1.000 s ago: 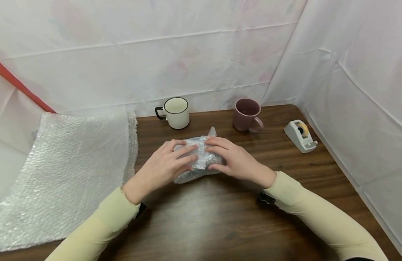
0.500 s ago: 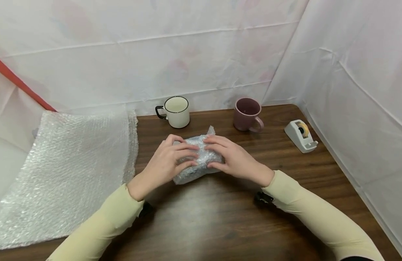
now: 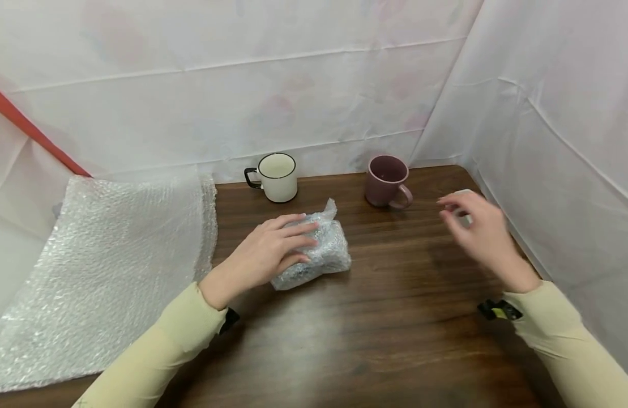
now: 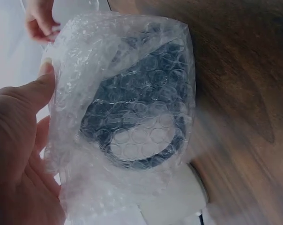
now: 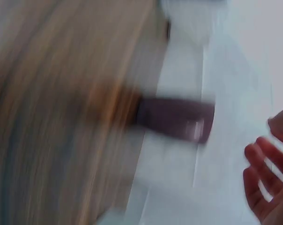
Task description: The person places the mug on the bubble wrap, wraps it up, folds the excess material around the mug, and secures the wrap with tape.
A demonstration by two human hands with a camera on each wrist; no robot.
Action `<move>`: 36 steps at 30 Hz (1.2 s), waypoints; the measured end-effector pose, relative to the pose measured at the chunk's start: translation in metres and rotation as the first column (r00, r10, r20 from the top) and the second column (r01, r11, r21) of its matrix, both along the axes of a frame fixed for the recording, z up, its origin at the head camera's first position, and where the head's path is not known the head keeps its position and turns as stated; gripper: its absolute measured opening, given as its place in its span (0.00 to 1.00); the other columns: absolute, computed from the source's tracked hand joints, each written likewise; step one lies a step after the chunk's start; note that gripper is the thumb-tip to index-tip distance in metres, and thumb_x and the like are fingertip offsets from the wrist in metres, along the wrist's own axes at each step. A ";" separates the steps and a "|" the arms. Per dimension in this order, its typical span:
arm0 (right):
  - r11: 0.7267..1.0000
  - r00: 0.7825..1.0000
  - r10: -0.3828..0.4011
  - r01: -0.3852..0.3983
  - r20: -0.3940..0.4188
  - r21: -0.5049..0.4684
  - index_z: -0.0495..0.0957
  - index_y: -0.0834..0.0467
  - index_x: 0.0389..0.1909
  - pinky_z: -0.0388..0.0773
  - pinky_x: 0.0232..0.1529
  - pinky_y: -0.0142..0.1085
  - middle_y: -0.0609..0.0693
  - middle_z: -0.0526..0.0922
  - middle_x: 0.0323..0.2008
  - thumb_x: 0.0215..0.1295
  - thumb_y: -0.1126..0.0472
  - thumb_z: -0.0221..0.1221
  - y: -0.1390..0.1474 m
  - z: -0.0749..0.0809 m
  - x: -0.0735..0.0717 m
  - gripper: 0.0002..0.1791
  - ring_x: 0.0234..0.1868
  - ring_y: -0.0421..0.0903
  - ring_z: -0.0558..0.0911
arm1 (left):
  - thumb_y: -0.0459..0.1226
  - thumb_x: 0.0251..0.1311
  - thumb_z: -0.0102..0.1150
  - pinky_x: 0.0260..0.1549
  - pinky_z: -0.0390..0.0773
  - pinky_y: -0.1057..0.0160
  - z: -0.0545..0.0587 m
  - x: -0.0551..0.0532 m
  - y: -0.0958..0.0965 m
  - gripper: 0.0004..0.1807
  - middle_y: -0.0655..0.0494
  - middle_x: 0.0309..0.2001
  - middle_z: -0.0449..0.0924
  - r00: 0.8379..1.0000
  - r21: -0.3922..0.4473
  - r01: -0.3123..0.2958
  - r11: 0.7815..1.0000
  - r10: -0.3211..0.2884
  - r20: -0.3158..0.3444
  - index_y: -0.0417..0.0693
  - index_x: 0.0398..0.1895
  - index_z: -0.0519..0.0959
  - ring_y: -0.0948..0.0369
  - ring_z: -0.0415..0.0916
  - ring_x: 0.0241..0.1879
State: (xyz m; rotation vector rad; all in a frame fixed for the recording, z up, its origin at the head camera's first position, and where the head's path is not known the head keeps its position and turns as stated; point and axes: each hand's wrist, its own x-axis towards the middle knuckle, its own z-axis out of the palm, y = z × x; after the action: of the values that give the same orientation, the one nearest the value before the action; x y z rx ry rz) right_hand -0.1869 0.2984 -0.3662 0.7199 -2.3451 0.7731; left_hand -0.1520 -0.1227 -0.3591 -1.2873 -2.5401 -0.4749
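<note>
My left hand (image 3: 265, 246) is just resting on the bubble-wrapped bundle (image 3: 331, 249) at 12 o'clock, not gripping; right hand (image 3: 481, 229)'s empty, fingers loosely bent, by the mostly hidden tape dispenser (image 3: 469, 219) around 2.

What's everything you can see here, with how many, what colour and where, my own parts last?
table: 1, brown, under everything
bubble wrap: layers uncounted, clear, table's left side
wrapped bundle: 1, clear wrap with something dark inside, middle of table
white mug: 1, white with black rim and handle, behind the bundle
purple mug: 1, dull purple, right of the white mug
white object: 1, white, far right, mostly hidden
cloth: panels uncounted, whitish with faint pink, back and sides
red strip: 1, red, far left
wrist devices: 2, mostly black, near the cuffs
sleeves: 2, pale yellow, lower left and right
left grip: 1, bare, on the bundle
right grip: 1, bare, by the white object
</note>
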 end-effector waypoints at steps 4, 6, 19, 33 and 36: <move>0.948 0.926 -0.316 0.318 0.206 0.029 0.81 0.65 0.46 0.70 0.39 0.31 0.62 0.83 0.39 0.62 0.68 0.62 0.055 -0.006 -0.006 0.12 0.36 0.50 0.80 | 0.46 0.63 0.66 0.68 0.62 0.53 -0.001 -0.001 0.000 0.16 0.56 0.64 0.76 0.999 -0.004 -0.011 1.000 0.011 0.038 0.53 0.52 0.84 0.53 0.65 0.69; 0.911 0.850 -0.406 0.404 0.335 0.079 0.78 0.68 0.51 0.71 0.44 0.42 0.67 0.81 0.44 0.65 0.64 0.61 0.077 -0.012 -0.008 0.16 0.42 0.58 0.79 | 0.46 0.63 0.66 0.67 0.62 0.53 -0.002 -0.001 0.000 0.17 0.56 0.64 0.76 0.999 -0.005 -0.018 1.000 0.019 0.046 0.53 0.53 0.83 0.53 0.64 0.69; 0.946 0.743 -0.257 0.323 0.619 0.005 0.70 0.71 0.61 0.68 0.36 0.21 0.63 0.82 0.48 0.69 0.58 0.62 0.111 -0.049 -0.019 0.27 0.42 0.36 0.77 | 0.45 0.64 0.66 0.69 0.60 0.54 -0.004 -0.001 0.001 0.16 0.57 0.65 0.75 0.998 0.016 -0.014 1.000 0.013 0.064 0.54 0.53 0.82 0.53 0.64 0.69; 0.967 0.655 -0.050 0.221 0.754 -0.128 0.62 0.75 0.63 0.76 0.32 0.25 0.33 0.80 0.32 0.67 0.68 0.62 0.121 -0.046 -0.033 0.29 0.34 0.26 0.76 | 0.45 0.63 0.66 0.66 0.64 0.54 -0.006 -0.004 0.001 0.17 0.55 0.64 0.76 0.999 0.040 0.015 0.999 -0.017 0.045 0.52 0.53 0.83 0.51 0.66 0.67; 0.958 0.664 -0.063 0.250 0.745 -0.142 0.62 0.74 0.63 0.79 0.31 0.28 0.36 0.79 0.32 0.66 0.69 0.64 0.115 -0.046 -0.033 0.30 0.33 0.27 0.77 | 0.45 0.63 0.66 0.65 0.66 0.53 -0.005 -0.004 -0.001 0.18 0.56 0.64 0.76 0.999 0.038 0.009 0.999 -0.011 0.044 0.52 0.54 0.84 0.52 0.67 0.67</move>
State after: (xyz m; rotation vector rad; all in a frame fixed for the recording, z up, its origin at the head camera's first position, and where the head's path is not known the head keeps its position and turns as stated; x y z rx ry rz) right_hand -0.2203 0.4139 -0.4121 0.0606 -2.8818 1.4392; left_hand -0.1560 -0.1233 -0.3643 -1.2907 -2.5488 -0.5565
